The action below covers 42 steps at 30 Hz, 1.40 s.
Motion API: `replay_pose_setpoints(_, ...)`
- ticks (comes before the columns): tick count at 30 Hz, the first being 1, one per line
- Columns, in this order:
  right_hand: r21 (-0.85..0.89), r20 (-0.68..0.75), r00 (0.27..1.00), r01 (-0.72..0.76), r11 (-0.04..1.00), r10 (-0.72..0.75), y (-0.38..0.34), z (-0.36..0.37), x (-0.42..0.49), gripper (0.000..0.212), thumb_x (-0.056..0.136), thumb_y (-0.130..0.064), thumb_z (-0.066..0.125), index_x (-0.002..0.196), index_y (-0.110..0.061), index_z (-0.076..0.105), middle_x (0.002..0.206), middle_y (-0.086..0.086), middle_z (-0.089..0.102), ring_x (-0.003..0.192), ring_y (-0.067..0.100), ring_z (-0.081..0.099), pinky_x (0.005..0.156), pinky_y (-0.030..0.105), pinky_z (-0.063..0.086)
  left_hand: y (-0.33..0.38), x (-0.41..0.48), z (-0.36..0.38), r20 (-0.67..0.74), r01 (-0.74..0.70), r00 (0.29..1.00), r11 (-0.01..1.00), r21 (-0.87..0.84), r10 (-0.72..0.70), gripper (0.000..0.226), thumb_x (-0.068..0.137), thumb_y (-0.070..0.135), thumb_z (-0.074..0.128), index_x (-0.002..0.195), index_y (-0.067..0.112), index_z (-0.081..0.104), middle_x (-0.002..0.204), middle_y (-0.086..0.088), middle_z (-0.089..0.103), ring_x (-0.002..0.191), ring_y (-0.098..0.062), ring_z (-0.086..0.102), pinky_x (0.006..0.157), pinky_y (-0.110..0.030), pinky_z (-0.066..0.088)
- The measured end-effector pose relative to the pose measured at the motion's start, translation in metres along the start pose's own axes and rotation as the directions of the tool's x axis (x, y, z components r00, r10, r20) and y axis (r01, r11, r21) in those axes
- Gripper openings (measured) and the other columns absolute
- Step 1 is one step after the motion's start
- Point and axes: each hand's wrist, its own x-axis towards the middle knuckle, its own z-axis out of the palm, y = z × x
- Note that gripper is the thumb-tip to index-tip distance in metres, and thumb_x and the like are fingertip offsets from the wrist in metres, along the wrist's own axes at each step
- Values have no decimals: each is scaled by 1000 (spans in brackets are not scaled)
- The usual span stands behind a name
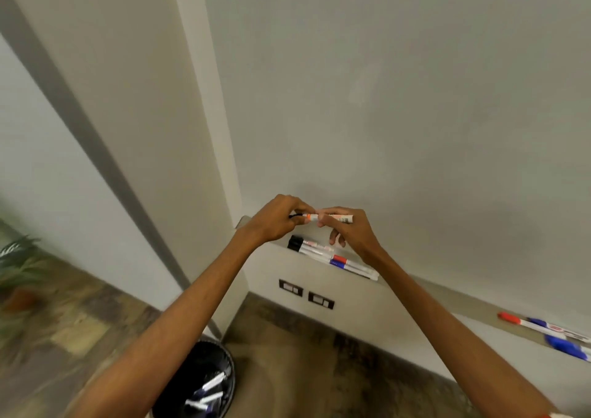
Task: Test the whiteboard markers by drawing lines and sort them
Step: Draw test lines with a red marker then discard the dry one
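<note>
A white marker with an orange band (pixel 332 217) is held level in front of the whiteboard (pixel 399 81). My right hand (pixel 348 232) grips its barrel. My left hand (pixel 278 220) pinches its black cap end, which pokes out to the left. Below the hands, on the left end of the board's ledge (pixel 275 248), lies a group of markers (pixel 332 257) with black, red and blue caps. Another group with red and blue caps (pixel 550 331) lies far right on the ledge.
A black bin (pixel 198 382) on the floor below my left arm holds several markers. Two dark wall sockets (pixel 305 292) sit under the ledge. A potted plant (pixel 17 257) stands at the far left on the wooden floor.
</note>
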Motion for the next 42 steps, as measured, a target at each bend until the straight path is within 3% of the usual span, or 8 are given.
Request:
replay_pose_setpoints(3, -52, 68, 998, 1, 999, 2, 23, 31, -7, 10, 87, -22, 74, 97, -21, 78, 81, -3, 76, 60, 24, 68, 57, 32, 55, -31, -30, 17, -1, 91, 996, 996, 10, -91, 21, 94, 15, 67, 113, 19, 74, 110, -1, 72, 96, -15, 64, 83, -24, 49)
replay_pose_setpoints(6, -141, 153, 987, -19, 990, 41, 46, 63, -13, 13, 86, -24, 76, 99, -21, 78, 78, -9, 74, 64, 10, 67, 62, 19, 52, -58, -61, 32, -1, 195, 981, 980, 34, -195, 20, 91, 13, 69, 108, 19, 76, 101, 0, 72, 89, -16, 64, 82, -35, 52)
replay_pose_setpoints(9, -263, 286, 956, 17, 965, 61, 64, 97, -20, 17, 86, -32, 75, 101, -24, 78, 82, -9, 74, 70, 8, 67, 64, 24, 55, -80, -95, 46, 0, 294, 956, 953, 71, -295, 19, 89, 14, 70, 106, 21, 76, 99, 1, 72, 86, -15, 62, 83, -39, 51)
replay_pose_setpoints(13, -322, 465, 881, 70, 944, 94, 75, 141, -26, 17, 87, -28, 75, 103, -23, 76, 87, -13, 72, 72, 1, 64, 64, 16, 46, -103, -142, 59, -22, 448, 894, 893, 25, -448, 21, 85, 14, 74, 105, 20, 76, 101, 1, 74, 89, -16, 64, 85, -40, 51)
replay_pose_setpoints(24, -298, 684, 719, 122, 947, 122, 84, 257, -46, 26, 84, -23, 77, 110, -26, 74, 102, -8, 75, 93, 5, 69, 83, 28, 55, -156, -246, 64, -139, 705, 704, 709, 21, -697, 28, 80, 15, 72, 106, 24, 76, 106, 2, 74, 103, -20, 65, 92, -38, 47)
replay_pose_setpoints(29, -265, 775, 609, 70, 962, 169, 80, 290, -47, 71, 84, -47, 74, 146, -25, 46, 137, 1, 60, 127, 9, 54, 105, 34, 48, -169, -277, 64, -184, 785, 613, 619, 32, -768, 76, 82, 34, 74, 148, 25, 39, 147, -4, 45, 139, -24, 34, 108, -53, 33)
replay_pose_setpoints(35, -268, 758, 618, 4, 964, 208, 77, 290, -38, 55, 94, -40, 64, 143, -22, 49, 129, 3, 66, 121, 13, 59, 101, 28, 44, -178, -282, 64, -195, 795, 595, 606, 1, -780, 65, 88, 34, 68, 146, 25, 40, 149, -4, 44, 140, -24, 36, 110, -57, 33)
replay_pose_setpoints(42, -242, 671, 714, -47, 969, 202, 79, 269, -28, 39, 94, -29, 66, 130, -14, 61, 120, 2, 68, 104, 9, 63, 90, 21, 48, -171, -245, 68, -170, 721, 682, 693, -11, -711, 55, 91, 29, 64, 143, 22, 46, 146, -8, 46, 139, -26, 37, 110, -56, 35)
